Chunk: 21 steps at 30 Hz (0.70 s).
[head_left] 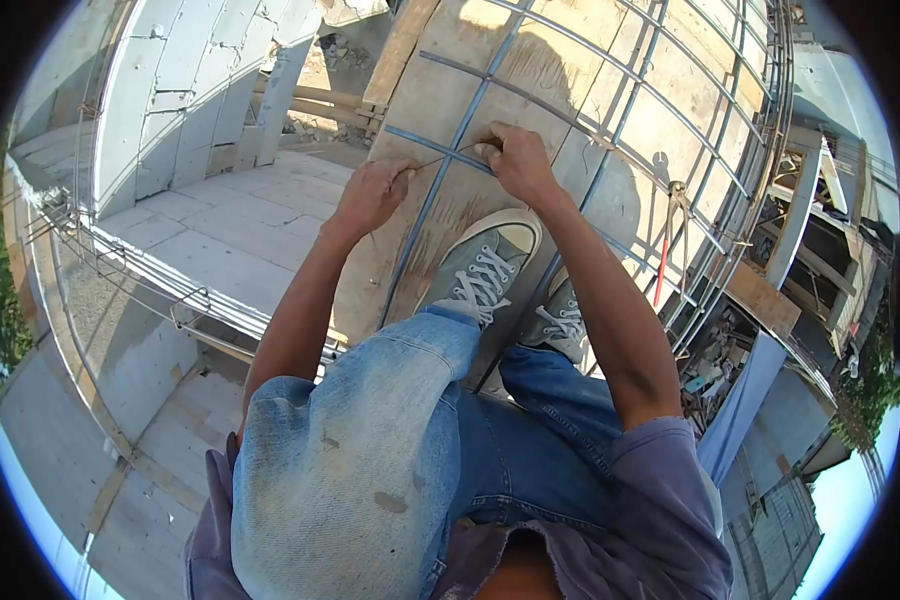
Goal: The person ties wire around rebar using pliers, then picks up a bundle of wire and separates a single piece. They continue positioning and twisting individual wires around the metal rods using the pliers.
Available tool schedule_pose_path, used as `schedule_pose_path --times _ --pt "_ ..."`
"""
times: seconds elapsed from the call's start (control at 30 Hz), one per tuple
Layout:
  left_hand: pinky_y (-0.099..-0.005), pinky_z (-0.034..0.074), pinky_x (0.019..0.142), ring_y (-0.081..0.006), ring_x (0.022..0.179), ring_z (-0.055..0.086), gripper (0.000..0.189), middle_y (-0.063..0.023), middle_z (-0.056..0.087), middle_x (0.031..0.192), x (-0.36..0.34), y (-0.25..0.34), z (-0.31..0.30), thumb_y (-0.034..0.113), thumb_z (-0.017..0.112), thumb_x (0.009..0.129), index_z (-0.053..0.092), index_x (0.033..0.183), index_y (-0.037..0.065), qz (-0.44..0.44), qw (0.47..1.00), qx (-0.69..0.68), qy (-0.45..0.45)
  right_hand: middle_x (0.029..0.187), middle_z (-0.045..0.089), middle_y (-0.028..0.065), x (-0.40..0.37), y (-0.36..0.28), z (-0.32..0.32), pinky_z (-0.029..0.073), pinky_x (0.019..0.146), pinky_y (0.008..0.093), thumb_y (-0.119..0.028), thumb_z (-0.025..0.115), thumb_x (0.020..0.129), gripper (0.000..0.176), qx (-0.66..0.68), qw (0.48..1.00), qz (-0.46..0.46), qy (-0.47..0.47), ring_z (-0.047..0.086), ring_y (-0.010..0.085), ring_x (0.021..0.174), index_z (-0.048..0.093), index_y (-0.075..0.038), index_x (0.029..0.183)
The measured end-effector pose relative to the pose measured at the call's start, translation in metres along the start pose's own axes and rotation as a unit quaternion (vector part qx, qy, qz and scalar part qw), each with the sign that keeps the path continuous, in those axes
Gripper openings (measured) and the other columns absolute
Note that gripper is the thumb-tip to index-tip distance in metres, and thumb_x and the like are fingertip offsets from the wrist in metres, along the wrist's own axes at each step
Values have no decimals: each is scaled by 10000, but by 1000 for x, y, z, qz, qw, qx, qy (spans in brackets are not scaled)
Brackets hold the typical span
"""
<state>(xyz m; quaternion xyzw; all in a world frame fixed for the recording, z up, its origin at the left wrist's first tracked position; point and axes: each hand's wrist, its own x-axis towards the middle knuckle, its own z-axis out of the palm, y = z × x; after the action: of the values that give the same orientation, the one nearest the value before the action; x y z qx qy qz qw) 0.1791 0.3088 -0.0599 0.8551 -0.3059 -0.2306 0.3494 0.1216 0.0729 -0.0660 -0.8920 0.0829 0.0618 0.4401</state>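
Left hand [375,190] closed, pinching one end of a thin tie wire [440,159]. Right hand [515,160] clamped on the other end, at a rebar crossing [462,148]. The wire runs taut between them, low over the bars, probably to keep it snug at the joint. Shoe [485,265] planted on the plywood deck [440,70] just behind, steadying the crouch. Red-handled pliers [663,255] hang on the mesh, well apart.

Both arms are bare and reach out toward 12 o'clock. The left hand [373,193] is curled shut at 11 o'clock. The right hand [515,160] is at 1 o'clock, a little farther out, with its fingers pinched tight together.
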Motion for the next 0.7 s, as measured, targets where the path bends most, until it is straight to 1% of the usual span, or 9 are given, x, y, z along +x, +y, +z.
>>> schedule_pose_path --times 0.07,0.13,0.2,0.3,0.37,0.43,0.5,0.63,0.7 --pt "-385 472 627 -300 650 626 174 -183 623 736 2 5 -4 87 520 881 631 984 2 -23 1000 -17 -12 810 673 188 -1 -4 -2 495 686 388 -104 658 805 147 39 999 21 15 655 334 745 670 3 906" --pt "-387 472 626 -301 651 630 168 -183 625 740 3 9 -6 84 519 880 628 977 0 -45 998 -32 -22 810 674 192 -2 -10 -6 496 686 389 -105 664 800 147 27 999 30 14 656 334 747 670 5 897" --pt "-458 468 693 -383 771 618 184 -201 648 846 3 11 -7 105 519 863 652 957 20 -43 999 -11 -5 810 674 196 -2 -15 -4 497 686 389 -106 669 794 147 17 999 36 14 657 334 750 669 7 887" --pt "-468 462 680 -386 755 613 178 -199 643 819 3 24 -12 132 532 853 650 929 23 -55 998 27 -1 812 659 195 -4 -23 3 491 710 433 -65 621 764 96 2 999 13 44 640 357 782 632 10 823" --pt "-443 467 657 -376 726 613 154 -203 635 794 6 41 -15 113 540 841 640 906 14 -42 998 40 7 811 632 184 -3 -33 10 495 714 443 -48 602 752 79 -57 994 -18 88 626 368 780 611 10 804" --pt "-419 471 633 -366 698 612 130 -207 626 768 10 60 -17 93 549 830 630 882 6 -27 998 55 15 820 614 180 -5 -50 17 496 719 446 -46 597 752 82 -87 992 -5 89 619 370 795 603 6 815" --pt "-448 476 645 -388 724 615 121 -219 616 737 18 78 -20 101 544 815 617 813 4 -29 985 169 -26 829 596 176 -8 -61 26 498 724 449 -43 592 751 87 -119 988 8 94 612 371 810 594 2 826" --pt "-472 483 661 -400 731 619 120 -222 616 716 43 96 -35 95 541 789 604 740 4 18 970 227 -80 864 573 161 -27 -57 43 501 710 440 -26 612 735 143 -74 981 14 180 594 356 849 589 -13 876" --pt "-483 491 679 -401 759 626 114 -222 634 746 58 104 -43 77 549 761 631 734 3 79 932 305 -179 874 564 155 -29 -57 47 501 703 436 -18 619 729 154 -48 976 18 212 587 350 851 585 -19 879"
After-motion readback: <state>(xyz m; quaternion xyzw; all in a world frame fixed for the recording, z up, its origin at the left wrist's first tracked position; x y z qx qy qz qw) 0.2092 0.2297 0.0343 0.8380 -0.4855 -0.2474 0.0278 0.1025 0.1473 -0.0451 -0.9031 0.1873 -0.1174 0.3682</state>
